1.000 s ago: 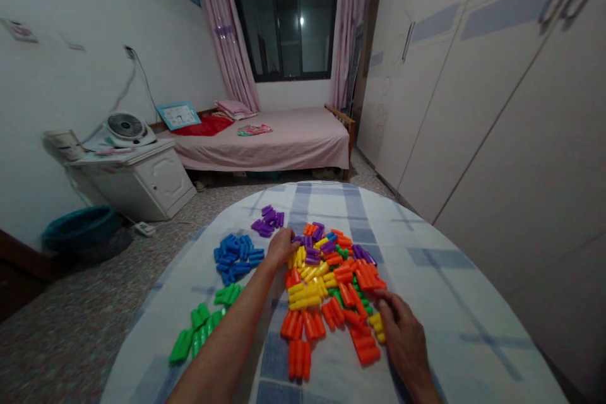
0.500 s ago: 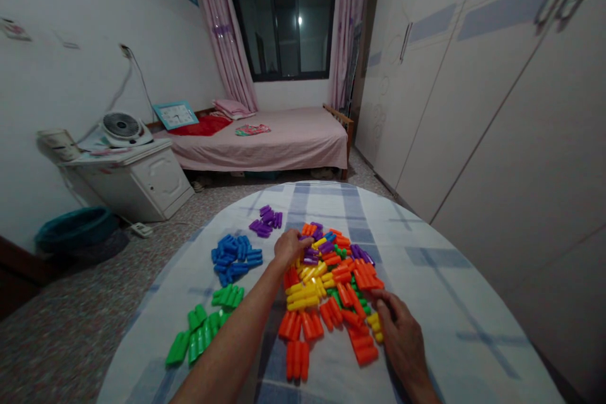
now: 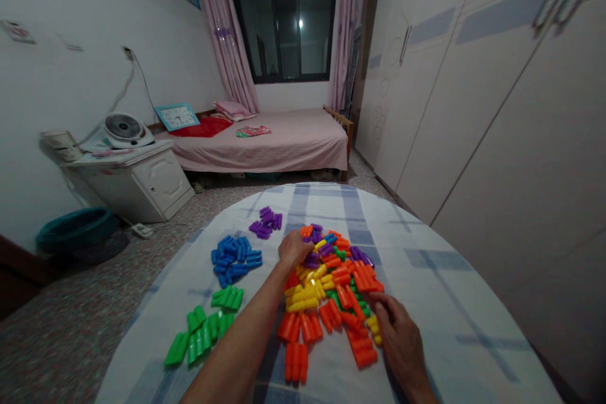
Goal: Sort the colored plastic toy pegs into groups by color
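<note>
A mixed heap of ribbed plastic building blocks, orange, yellow, green, purple and blue, lies at the middle of the table. My left hand (image 3: 294, 249) reaches to the heap's far left side, its fingers closed at a purple block (image 3: 311, 260); the fingertips are partly hidden. My right hand (image 3: 401, 332) rests at the heap's right edge, fingers loosely apart. Its fingertips are by the orange blocks (image 3: 368, 278), and yellow blocks (image 3: 374, 329) lie beside its thumb. Left of the heap are separate groups of purple blocks (image 3: 266, 222), blue blocks (image 3: 233, 257) and green blocks (image 3: 201, 336), the last partly behind my left forearm.
A checked cloth covers the rounded table (image 3: 454, 303). Orange blocks (image 3: 296, 362) lie at the heap's near side. Beyond stand a bed (image 3: 293, 139), a white cabinet (image 3: 156, 180) with a fan (image 3: 123, 127), and a tall wardrobe (image 3: 502, 158) on the right.
My left hand has shifted slightly right at the heap's far left side. The right hand stays almost in place, and the sorted groups look the same.
</note>
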`<state>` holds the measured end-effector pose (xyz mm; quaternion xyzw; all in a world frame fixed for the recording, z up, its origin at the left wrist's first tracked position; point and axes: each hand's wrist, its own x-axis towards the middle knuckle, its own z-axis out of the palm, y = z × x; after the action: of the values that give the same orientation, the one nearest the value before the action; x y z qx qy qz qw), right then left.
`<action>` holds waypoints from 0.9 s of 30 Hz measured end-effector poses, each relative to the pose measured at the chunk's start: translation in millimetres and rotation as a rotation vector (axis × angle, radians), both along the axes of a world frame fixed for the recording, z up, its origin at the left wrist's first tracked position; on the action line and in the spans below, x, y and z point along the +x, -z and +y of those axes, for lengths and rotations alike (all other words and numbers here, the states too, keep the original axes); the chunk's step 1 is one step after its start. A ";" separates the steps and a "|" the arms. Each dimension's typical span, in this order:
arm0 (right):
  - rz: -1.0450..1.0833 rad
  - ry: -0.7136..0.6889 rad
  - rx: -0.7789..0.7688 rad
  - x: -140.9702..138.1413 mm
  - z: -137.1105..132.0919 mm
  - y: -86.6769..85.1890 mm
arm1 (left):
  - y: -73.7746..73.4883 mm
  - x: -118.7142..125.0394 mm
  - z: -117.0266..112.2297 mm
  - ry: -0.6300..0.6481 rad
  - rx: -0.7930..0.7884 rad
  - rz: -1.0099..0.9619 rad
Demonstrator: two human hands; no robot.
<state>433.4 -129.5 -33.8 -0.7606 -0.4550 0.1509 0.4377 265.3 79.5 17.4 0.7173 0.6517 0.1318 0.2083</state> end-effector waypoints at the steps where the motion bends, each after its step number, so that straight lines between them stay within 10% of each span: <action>1: 0.000 -0.001 -0.003 -0.2 0.0 -0.2 | 1.4 -0.5 -2.3 -0.006 0.020 -0.016; 8: 0.006 -0.009 -0.011 -1.2 -2.0 -2.1 | -5.1 -31.3 7.1 -0.044 0.255 -0.248; 16: -0.001 -0.021 -0.009 0.6 -2.4 2.5 | -3.4 -82.5 74.5 -0.126 0.420 0.104; 22: -0.001 -0.024 -0.028 0.9 -1.8 3.1 | 20.0 -85.0 74.7 -0.087 0.413 0.194; 27: -0.016 -0.015 -0.014 0.2 -3.0 3.3 | 8.3 -67.9 62.9 -0.089 0.579 0.119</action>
<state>433.6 -132.5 -37.1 -0.7613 -0.4634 0.1511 0.4276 197.4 142.4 9.1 0.7240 0.6290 0.2789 -0.0497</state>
